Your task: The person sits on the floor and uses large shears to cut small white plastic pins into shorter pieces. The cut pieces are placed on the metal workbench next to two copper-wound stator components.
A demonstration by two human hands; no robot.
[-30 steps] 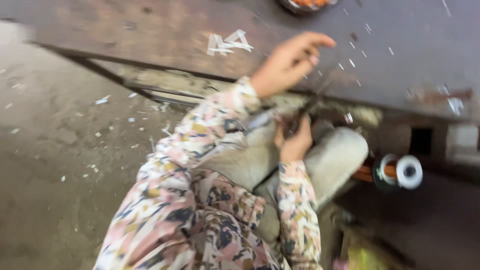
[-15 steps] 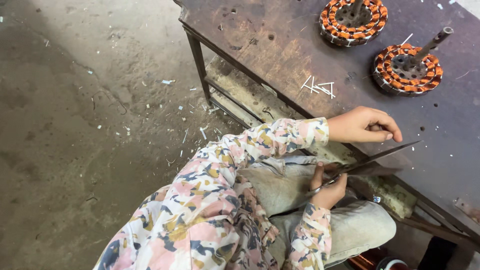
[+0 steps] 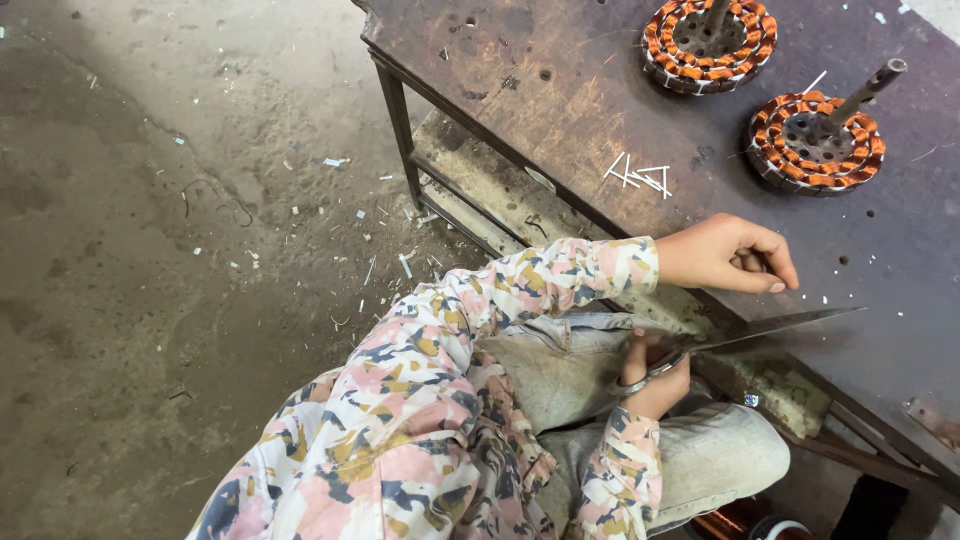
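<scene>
Head view: your left hand (image 3: 728,255) rests on the near edge of the dark metal desk (image 3: 560,90), fingers curled together; whether they pinch anything cannot be told. Your right hand (image 3: 655,375) sits lower, above your lap, its grip clamped on the handles of the scissors (image 3: 745,332). Their long blades point right, along the desk edge, just below your left hand. Two copper-wound stators (image 3: 812,140) stand at the far right of the desk, with white strips (image 3: 638,176) lying between them and your left hand.
</scene>
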